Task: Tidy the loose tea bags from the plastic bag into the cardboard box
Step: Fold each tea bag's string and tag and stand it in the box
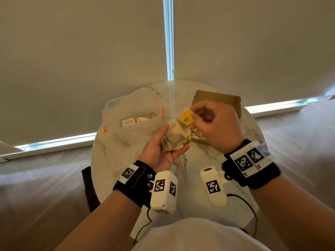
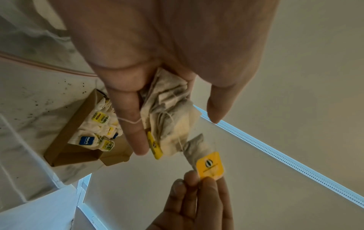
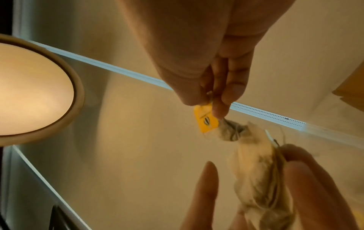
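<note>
My left hand is held palm up over the round table, its fingers curled round a bunch of pale tea bags. My right hand pinches the yellow tag of one tea bag at the top of the bunch. The open cardboard box stands behind my right hand and holds several tagged tea bags. The clear plastic bag lies open at the table's left with a few packets inside.
The round white marble table has tea crumbs scattered on it. Loose strings and a small tag lie under my left hand. Grey roller blinds hang behind the table. A dark object stands by the table's left edge.
</note>
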A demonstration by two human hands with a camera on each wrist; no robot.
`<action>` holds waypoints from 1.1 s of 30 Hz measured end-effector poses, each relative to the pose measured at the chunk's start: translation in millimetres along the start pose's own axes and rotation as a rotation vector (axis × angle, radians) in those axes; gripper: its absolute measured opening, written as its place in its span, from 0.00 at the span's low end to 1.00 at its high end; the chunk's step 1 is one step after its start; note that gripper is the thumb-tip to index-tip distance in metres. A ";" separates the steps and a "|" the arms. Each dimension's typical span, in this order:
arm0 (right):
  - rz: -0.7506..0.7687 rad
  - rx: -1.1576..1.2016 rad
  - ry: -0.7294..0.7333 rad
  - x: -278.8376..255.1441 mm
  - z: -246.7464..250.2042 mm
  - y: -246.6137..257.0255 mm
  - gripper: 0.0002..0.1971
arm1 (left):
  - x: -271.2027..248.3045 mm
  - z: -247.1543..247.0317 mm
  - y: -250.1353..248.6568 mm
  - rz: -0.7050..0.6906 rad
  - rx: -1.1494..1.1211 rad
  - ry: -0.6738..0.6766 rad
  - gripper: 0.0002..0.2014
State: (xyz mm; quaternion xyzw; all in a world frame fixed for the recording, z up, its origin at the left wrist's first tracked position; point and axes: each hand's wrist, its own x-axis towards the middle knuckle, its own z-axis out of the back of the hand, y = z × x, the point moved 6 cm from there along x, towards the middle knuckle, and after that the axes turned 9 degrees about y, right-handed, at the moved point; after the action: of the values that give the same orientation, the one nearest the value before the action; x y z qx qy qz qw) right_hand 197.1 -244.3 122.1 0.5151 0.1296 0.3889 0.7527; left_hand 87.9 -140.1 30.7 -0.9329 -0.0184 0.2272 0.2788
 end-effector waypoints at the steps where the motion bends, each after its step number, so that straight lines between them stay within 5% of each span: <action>1: -0.028 0.024 -0.002 0.2 2.8 -3.0 0.08 | 0.5 1.4 0.3 -0.010 -0.003 -0.006 0.28; 6: -0.049 0.007 0.059 -1.9 14.8 -0.8 0.07 | 3.1 4.7 -0.5 -0.048 0.022 -0.008 0.14; 15: -0.130 0.242 0.303 -11.5 -3.6 -1.8 0.03 | 4.6 3.2 -4.1 -0.124 0.083 -0.017 0.17; 22: -0.161 -0.077 0.085 -9.8 -13.4 -25.8 0.09 | 4.2 0.6 -2.6 -0.141 0.081 -0.004 0.25; 33: -0.102 -0.097 0.038 -8.9 -12.9 -17.4 0.03 | 3.2 1.7 -0.9 -0.150 0.054 -0.024 0.27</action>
State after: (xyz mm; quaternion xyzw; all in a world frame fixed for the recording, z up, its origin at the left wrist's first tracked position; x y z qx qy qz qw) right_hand 191.3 -244.9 99.4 0.4631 0.1510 0.3657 0.7931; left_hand 90.1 -137.9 28.5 -0.9182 -0.0856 0.2173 0.3201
